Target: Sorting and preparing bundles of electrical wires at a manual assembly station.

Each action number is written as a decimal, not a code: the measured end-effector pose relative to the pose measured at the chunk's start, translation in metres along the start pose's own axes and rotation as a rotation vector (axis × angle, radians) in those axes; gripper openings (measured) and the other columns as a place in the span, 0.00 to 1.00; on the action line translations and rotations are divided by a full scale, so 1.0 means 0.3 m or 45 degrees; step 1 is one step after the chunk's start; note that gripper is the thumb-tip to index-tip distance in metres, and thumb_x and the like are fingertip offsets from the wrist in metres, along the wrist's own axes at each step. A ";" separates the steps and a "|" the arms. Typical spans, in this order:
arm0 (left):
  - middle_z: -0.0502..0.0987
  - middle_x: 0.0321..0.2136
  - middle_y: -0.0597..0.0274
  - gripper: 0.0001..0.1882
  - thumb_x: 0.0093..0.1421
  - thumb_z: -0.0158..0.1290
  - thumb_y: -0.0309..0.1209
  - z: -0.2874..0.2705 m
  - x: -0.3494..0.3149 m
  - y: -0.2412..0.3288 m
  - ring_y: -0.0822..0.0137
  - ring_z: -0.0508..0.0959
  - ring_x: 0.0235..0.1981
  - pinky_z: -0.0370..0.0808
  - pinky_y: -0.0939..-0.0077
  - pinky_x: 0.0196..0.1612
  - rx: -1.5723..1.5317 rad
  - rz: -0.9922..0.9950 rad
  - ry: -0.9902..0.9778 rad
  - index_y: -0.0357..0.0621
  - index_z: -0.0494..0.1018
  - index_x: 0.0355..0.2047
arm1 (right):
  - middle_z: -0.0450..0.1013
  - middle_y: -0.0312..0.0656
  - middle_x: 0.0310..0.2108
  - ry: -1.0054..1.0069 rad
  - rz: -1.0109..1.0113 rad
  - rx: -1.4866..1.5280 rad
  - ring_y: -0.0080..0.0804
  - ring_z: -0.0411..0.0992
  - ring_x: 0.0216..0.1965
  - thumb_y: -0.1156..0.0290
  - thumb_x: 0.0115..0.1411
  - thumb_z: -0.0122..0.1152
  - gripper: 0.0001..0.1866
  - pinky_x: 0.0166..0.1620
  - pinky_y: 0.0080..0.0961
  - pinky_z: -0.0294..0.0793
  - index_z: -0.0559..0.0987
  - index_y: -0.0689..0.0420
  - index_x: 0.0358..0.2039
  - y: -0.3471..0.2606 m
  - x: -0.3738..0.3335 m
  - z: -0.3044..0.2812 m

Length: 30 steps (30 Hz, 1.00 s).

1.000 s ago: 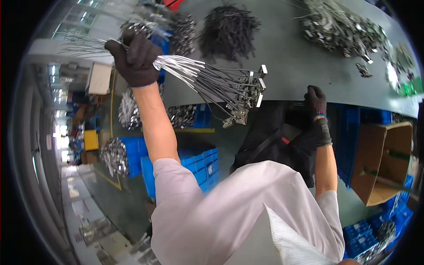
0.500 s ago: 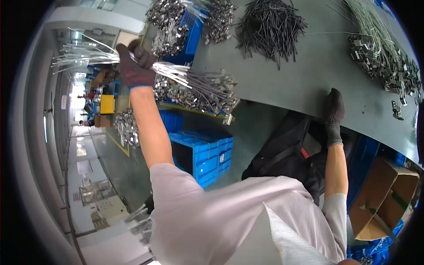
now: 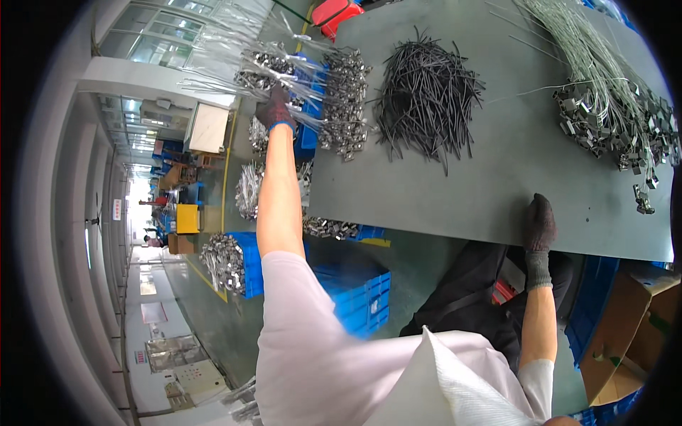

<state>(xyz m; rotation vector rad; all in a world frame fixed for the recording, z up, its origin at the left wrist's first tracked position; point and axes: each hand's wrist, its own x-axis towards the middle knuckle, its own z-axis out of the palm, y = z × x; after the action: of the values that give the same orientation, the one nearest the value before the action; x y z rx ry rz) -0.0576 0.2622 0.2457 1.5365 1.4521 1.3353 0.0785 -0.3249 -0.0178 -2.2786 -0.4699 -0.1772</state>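
My left hand (image 3: 275, 111), in a dark glove, is stretched out to the far left among bundled wires. Pale wires (image 3: 220, 86) stick out on both sides of it, and it seems closed around a wire bundle; the wires partly hide its fingers. Beside it, heaped metal connectors (image 3: 346, 92) lie along the table's left edge. My right hand (image 3: 542, 221), gloved too, rests on the near edge of the grey table (image 3: 426, 202), fingers lying forward and holding nothing visible. Between the hands, farther back, is a loose pile of short black tubes (image 3: 430, 99).
More wires with metal connectors (image 3: 604, 121) cover the table's right side. Blue crates (image 3: 359, 295) stand below on the left, near another connector-filled crate (image 3: 226, 263). An open cardboard box (image 3: 625, 334) sits at lower right. A red object (image 3: 334, 15) is beyond the table.
My left hand has carried the wire bundle away and to the right, onto the heaped bundles by the table. My right hand stays at the table's edge. The view has shifted.
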 end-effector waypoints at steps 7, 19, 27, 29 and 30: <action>0.81 0.42 0.42 0.30 0.50 0.69 0.42 -0.068 -0.077 -0.130 0.53 0.81 0.44 0.75 0.56 0.51 0.639 0.245 0.085 0.30 0.76 0.44 | 0.80 0.45 0.44 -0.044 0.067 0.116 0.47 0.79 0.44 0.68 0.65 0.57 0.12 0.46 0.38 0.79 0.79 0.52 0.48 0.018 0.006 0.001; 0.81 0.37 0.44 0.21 0.59 0.54 0.49 0.149 -1.285 -0.481 0.44 0.81 0.41 0.76 0.51 0.44 0.734 0.263 -0.880 0.43 0.78 0.36 | 0.78 0.47 0.46 -0.132 0.029 0.087 0.52 0.77 0.46 0.62 0.63 0.58 0.16 0.46 0.45 0.77 0.78 0.49 0.50 0.054 -0.005 -0.006; 0.81 0.43 0.42 0.21 0.59 0.48 0.44 0.251 -1.214 -0.568 0.40 0.80 0.45 0.76 0.48 0.47 1.136 0.287 -1.061 0.42 0.78 0.44 | 0.81 0.49 0.40 -0.407 0.472 0.637 0.37 0.80 0.43 0.64 0.64 0.57 0.16 0.47 0.33 0.77 0.80 0.56 0.49 0.077 -0.087 -0.260; 0.81 0.43 0.42 0.21 0.59 0.49 0.44 0.240 -1.251 -0.547 0.40 0.80 0.45 0.77 0.48 0.47 1.110 0.265 -1.017 0.42 0.78 0.44 | 0.82 0.49 0.39 -0.320 0.501 0.486 0.35 0.80 0.43 0.66 0.64 0.57 0.14 0.48 0.30 0.77 0.81 0.58 0.47 0.177 -0.132 -0.378; 0.80 0.43 0.42 0.20 0.59 0.50 0.43 0.228 -1.272 -0.531 0.40 0.80 0.45 0.77 0.48 0.47 1.112 0.253 -0.969 0.42 0.77 0.43 | 0.82 0.48 0.39 -0.252 0.462 0.368 0.34 0.80 0.43 0.68 0.63 0.58 0.13 0.48 0.28 0.77 0.81 0.59 0.45 0.282 -0.155 -0.406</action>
<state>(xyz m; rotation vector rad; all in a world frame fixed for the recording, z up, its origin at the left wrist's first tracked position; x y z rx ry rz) 0.0011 -0.0610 -0.0146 2.4084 1.4186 0.0422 0.0709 -0.4797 -0.0051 -2.0608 -0.1608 0.2831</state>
